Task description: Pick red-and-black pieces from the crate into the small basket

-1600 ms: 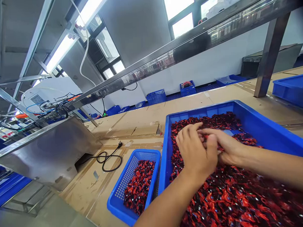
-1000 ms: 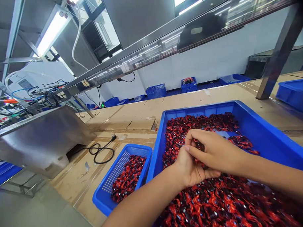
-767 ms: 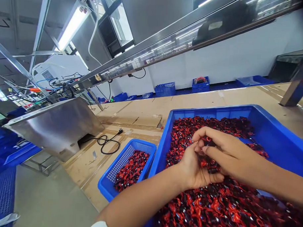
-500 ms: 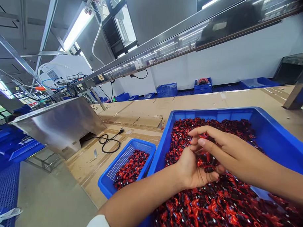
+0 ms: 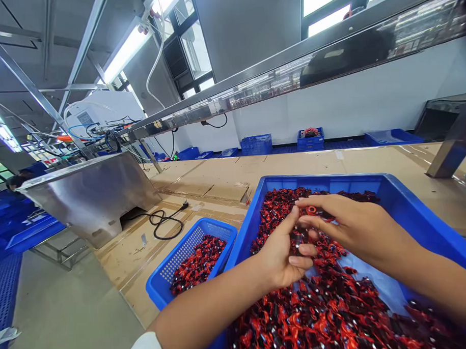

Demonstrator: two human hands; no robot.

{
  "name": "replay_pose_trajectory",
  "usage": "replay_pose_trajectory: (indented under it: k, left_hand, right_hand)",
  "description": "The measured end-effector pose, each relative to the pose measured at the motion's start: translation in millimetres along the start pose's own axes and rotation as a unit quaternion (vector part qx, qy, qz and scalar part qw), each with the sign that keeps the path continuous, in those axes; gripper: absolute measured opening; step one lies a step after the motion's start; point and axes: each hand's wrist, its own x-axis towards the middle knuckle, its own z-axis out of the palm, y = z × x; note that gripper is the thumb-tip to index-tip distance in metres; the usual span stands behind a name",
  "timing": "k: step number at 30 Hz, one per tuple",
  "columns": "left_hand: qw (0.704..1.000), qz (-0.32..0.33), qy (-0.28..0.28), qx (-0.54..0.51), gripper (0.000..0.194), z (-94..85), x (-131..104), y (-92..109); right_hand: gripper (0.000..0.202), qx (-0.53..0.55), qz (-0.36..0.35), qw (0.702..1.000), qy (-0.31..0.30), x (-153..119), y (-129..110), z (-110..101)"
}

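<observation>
Cardboard-topped bench (image 5: 301, 164) — basket (image 5: 171, 271) beside tray (image 5: 418, 214)

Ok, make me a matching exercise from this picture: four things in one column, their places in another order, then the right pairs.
Things
1. small basket
2. black cable
3. left hand
4. metal chute

Places
A. over the red and black pieces in the large blue tray
B. far left on the cardboard-covered table
C. just left of the large blue tray
D. coiled on the cardboard between chute and basket

Pairs: 1-C, 2-D, 3-A, 4-B
</observation>
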Motion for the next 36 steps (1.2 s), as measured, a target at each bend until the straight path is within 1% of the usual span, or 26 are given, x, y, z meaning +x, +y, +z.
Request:
replay_pose_trajectory:
  k: [3,5,7,10,12,15,17,18,19,22,24,25,27,28,30,33,36]
  left_hand:
    - [0.994,0.083,0.001,0.073,0.056,-1.1,0,1]
    - [0.98,0.14,-0.006,0.139,0.067,-4.4,2,0]
    - [0.962,0.184,-0.007,0.2,0.072,-7.7,4,-3]
    - [0.937,0.227,0.001,0.266,0.07,-10.4,7,-10]
    - [0.922,0.257,0.007,0.291,0.067,-11.2,10,-14]
    - [0.9,0.299,0.025,0.316,0.062,-13.3,13,-17]
    - [0.881,0.323,0.049,0.342,0.06,-15.8,13,-17]
    - [0.864,0.346,0.063,0.36,0.059,-17.2,12,-15]
    - [0.84,0.378,0.076,0.381,0.057,-18.5,11,-13]
    - [0.742,0.506,0.099,0.429,0.039,-20.9,7,-6]
    - [0.683,0.571,0.088,0.447,0.027,-20.8,3,-2]
    - [0.663,0.594,0.078,0.45,0.024,-20.3,1,-1]
    - [0.636,0.624,0.059,0.451,0.021,-19.2,-2,0]
    - [0.629,0.631,0.056,0.45,0.02,-18.8,-3,0]
    - [0.629,0.63,0.064,0.45,0.02,-18.3,-5,-1]
    - [0.649,0.618,0.079,0.436,0.021,-18.9,-5,-2]
    - [0.665,0.611,0.085,0.42,0.023,-19.8,-4,0]
  right_hand:
    - [0.036,-0.029,-0.053,0.998,-0.009,-1,8,1]
    - [0.037,-0.037,-0.066,0.997,-0.029,-3,11,2]
    - [0.04,-0.037,-0.061,0.996,-0.045,-3,12,4]
    - [0.05,-0.032,-0.034,0.997,-0.056,-3,16,5]
    - [0.053,-0.021,-0.026,0.998,-0.06,0,22,5]
    - [0.048,0.015,-0.021,0.998,-0.059,4,31,4]
    - [0.045,0.031,0.005,0.998,-0.058,6,34,1]
    - [0.045,0.034,0.023,0.997,-0.058,7,33,-1]
    - [0.045,0.039,0.04,0.997,-0.054,8,32,-2]
    - [0.047,0.107,0.067,0.992,-0.024,8,20,-5]
    - [0.049,0.175,0.068,0.982,0.001,7,10,-6]
    - [0.049,0.199,0.069,0.977,0.009,6,5,-6]
    - [0.051,0.221,0.071,0.973,0.014,4,-3,-6]
    - [0.052,0.222,0.071,0.972,0.013,3,-5,-6]
    - [0.056,0.216,0.069,0.974,0.01,2,-8,-7]
    - [0.061,0.214,0.066,0.975,0.012,1,-6,-7]
    - [0.064,0.261,0.075,0.962,0.015,1,-4,-7]
